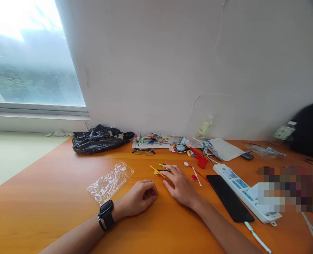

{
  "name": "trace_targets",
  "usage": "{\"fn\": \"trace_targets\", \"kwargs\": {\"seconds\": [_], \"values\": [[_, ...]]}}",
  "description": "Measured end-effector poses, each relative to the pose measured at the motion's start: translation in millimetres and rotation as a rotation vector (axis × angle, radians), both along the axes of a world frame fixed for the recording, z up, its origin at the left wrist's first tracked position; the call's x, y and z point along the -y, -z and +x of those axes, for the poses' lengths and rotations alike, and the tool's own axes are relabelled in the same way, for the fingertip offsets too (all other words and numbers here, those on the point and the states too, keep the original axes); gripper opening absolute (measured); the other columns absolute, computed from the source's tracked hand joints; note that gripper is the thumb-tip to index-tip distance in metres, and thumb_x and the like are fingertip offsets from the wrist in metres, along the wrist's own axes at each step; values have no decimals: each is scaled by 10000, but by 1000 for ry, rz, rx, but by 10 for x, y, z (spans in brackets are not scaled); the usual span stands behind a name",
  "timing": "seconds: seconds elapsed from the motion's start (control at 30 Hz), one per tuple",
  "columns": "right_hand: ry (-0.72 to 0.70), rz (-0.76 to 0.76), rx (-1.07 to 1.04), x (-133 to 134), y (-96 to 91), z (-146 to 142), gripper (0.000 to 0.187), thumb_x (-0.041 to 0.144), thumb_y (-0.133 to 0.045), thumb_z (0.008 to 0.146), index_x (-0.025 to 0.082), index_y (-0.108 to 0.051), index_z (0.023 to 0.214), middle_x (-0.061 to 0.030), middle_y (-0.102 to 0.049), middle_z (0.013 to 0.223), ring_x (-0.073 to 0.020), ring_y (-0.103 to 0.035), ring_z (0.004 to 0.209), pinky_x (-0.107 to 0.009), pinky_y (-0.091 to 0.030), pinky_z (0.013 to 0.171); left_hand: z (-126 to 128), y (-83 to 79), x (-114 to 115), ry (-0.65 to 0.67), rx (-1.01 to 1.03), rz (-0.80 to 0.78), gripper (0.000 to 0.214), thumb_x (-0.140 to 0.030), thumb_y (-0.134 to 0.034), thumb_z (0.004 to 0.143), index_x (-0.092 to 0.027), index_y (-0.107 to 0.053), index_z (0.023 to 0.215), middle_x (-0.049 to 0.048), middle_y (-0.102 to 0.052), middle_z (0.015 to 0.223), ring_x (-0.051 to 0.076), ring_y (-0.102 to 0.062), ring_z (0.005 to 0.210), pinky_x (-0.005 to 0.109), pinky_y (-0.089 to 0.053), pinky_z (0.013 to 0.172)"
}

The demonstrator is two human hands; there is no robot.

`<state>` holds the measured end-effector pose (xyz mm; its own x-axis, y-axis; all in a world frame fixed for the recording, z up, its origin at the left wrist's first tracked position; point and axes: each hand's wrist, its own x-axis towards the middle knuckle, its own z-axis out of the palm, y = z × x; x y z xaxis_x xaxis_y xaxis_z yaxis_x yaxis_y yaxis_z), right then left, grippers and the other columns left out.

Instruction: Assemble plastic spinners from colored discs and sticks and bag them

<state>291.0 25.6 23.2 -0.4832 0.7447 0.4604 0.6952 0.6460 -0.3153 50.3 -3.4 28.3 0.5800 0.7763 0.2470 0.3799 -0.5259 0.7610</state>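
My left hand [138, 198] rests on the wooden table with its fingers loosely curled and nothing visible in them. Just to its right, my right hand [179, 184] lies low with fingers stretched out over small plastic pieces. Its fingertips are at a thin black piece [167, 170], beside a yellow stick-like piece [156, 170]; whether they touch is hard to tell. A bright green piece [162, 164] lies just behind. Right of this hand are a white disc [186, 164], a white stick [197, 177] and a red round piece [193, 177].
A clear plastic wrapper [110, 181] lies at left, with a black plastic bag [100, 141] behind. Glasses [143, 152], colourful plastic parts [156, 138] and a red toy gun [199, 158] line the back. At right lie a phone [229, 197] and a power strip [245, 190].
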Motion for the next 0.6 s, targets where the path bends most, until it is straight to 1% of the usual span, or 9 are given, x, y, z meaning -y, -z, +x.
{"fn": "trace_targets", "kwargs": {"seconds": [0.07, 0.1, 0.17, 0.23, 0.33, 0.4, 0.5, 0.6], "values": [[98, 30, -52, -79, -58, 104, 209, 190, -568, 978, 237, -707, 1127, -108, -678, 1204, -276, -626, 1120, -427, -502, 988, -4, -15, 7, -7, -15, -4, 104, -96, -585, 836, -187, -600, 788, 12, -594, 778, 136, -473, 664, 252, -357, 627], [154, 33, -72, -127, -96, 182, 162, 210, -549, 993, 222, -701, 1047, -100, -693, 1123, -259, -646, 1051, -391, -507, 934, -7, -24, 10, -4, -24, -9, 107, -93, -585, 838, -187, -593, 788, 11, -590, 781, 134, -470, 665, 251, -355, 624], [290, 8, -57, -224, -184, 379, 158, 236, -530, 1008, 209, -677, 955, -80, -711, 1003, -237, -670, 955, -341, -491, 840, -15, -42, 14, 7, -38, -18, 109, -90, -579, 844, -187, -581, 792, 11, -585, 789, 133, -468, 670, 247, -354, 623], [461, -64, 53, -304, -279, 599, 146, 229, -552, 987, 206, -676, 913, -65, -731, 927, -226, -678, 851, -319, -441, 731, -22, -50, 14, 18, -47, -19, 110, -92, -573, 852, -186, -576, 796, 12, -584, 797, 134, -471, 680, 246, -359, 631], [669, -144, 222, -360, -380, 881, 151, 224, -578, 967, 214, -697, 873, -69, -747, 864, -239, -686, 827, -308, -351, 643, -24, -42, 6, 18, -52, -7, 101, -94, -573, 857, -185, -585, 814, 16, -592, 811, 136, -478, 692, 249, -369, 647], [725, -216, 296, -363, -391, 999, 146, 226, -612, 944, 214, -710, 836, -82, -748, 857, -249, -691, 837, -308, -312, 616, -21, -33, 1, 16, -54, -8, 95, -98, -577, 859, -184, -593, 823, 18, -600, 819, 136, -480, 696, 250, -375, 653], [713, -341, 357, -353, -339, 1076, 128, 220, -663, 908, 212, -719, 793, -92, -753, 885, -252, -696, 833, -310, -299, 605, -18, -33, 4, 20, -57, -9, 93, -101, -578, 861, -183, -592, 820, 19, -604, 822, 135, -481, 697, 248, -377, 651], [697, -396, 372, -354, -282, 1087, 102, 190, -676, 888, 215, -715, 796, -84, -752, 876, -241, -695, 812, -304, -308, 610, -19, -45, 14, 23, -64, 6, 106, -88, -569, 858, -181, -582, 810, 19, -602, 826, 132, -480, 699, 243, -376, 651]]}}
